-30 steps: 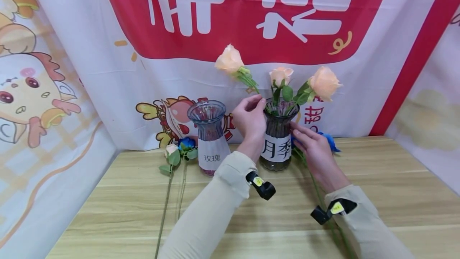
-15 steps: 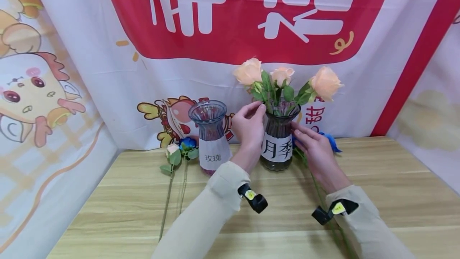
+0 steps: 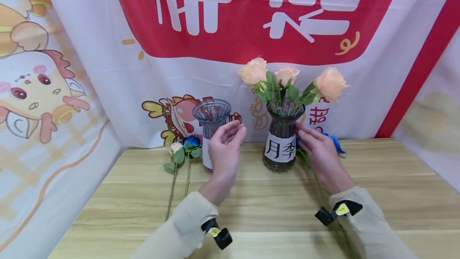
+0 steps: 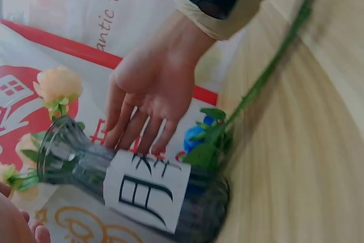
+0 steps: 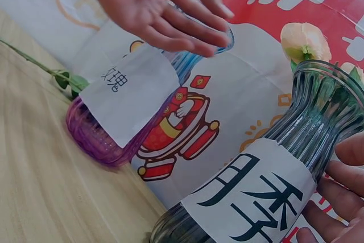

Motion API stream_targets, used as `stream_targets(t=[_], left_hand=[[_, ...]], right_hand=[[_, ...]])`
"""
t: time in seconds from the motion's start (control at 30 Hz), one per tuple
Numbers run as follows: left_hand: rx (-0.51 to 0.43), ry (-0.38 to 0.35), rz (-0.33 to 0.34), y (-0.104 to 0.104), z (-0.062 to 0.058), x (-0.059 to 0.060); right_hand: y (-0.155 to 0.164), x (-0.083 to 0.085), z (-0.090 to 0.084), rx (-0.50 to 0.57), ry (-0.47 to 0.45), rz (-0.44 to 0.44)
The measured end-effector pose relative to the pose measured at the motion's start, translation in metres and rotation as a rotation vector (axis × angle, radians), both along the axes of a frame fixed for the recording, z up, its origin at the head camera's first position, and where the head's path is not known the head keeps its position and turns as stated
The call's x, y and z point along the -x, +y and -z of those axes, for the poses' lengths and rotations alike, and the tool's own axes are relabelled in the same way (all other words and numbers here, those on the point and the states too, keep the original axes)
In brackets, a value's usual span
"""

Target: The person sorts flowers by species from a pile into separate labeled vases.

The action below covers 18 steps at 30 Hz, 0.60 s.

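A dark glass vase (image 3: 282,128) with a white paper label stands at the back. Three peach roses (image 3: 330,84) rise out of its mouth, leaning left, up and right. My right hand (image 3: 325,159) rests its straight fingertips against the vase's right side; the left wrist view shows this palm facing the glass. My left hand (image 3: 225,153), empty with fingers loosely bent, is raised in front of a second vase (image 3: 212,111) and hides part of its label. In the right wrist view this second vase (image 5: 96,140) has a purple base and bluish rim.
Left of the second vase lie a pale rose (image 3: 176,148) and a blue rose (image 3: 191,142), stems toward me. Another blue flower (image 3: 336,143) lies behind my right hand, its green stem running under the right forearm. A printed cloth (image 3: 172,75) hangs behind the wooden table (image 3: 273,203).
The left peach rose has gone down into the dark vase. My left hand has let go of it and moved left and down, in front of the second vase. My right hand stays at the dark vase.
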<state>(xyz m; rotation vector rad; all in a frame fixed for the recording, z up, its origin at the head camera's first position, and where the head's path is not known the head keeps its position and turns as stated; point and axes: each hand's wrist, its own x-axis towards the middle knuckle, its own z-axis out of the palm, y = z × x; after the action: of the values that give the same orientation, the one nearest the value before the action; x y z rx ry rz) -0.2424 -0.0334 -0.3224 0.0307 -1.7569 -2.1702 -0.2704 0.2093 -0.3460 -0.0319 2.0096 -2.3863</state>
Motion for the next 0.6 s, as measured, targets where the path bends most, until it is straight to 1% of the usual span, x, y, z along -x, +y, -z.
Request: stream_targets(t=[0.13,0.33,0.43,0.6], left_hand=[[0.048,-0.008,-0.009,-0.021,0.006,-0.011],[0.15,-0.053,-0.057,-0.06,0.013,-0.023],[0.17,-0.106,-0.083,-0.084,0.019,-0.027],[0.204,-0.239,-0.14,-0.121,0.031,-0.033]], right_hand=[[0.0,0.0,0.0,0.004,0.001,0.001],[0.0,0.0,0.0,-0.002,-0.004,0.003],[0.0,0.0,-0.001,-0.01,-0.007,0.005],[-0.001,0.0,-0.001,-0.011,-0.008,0.007]])
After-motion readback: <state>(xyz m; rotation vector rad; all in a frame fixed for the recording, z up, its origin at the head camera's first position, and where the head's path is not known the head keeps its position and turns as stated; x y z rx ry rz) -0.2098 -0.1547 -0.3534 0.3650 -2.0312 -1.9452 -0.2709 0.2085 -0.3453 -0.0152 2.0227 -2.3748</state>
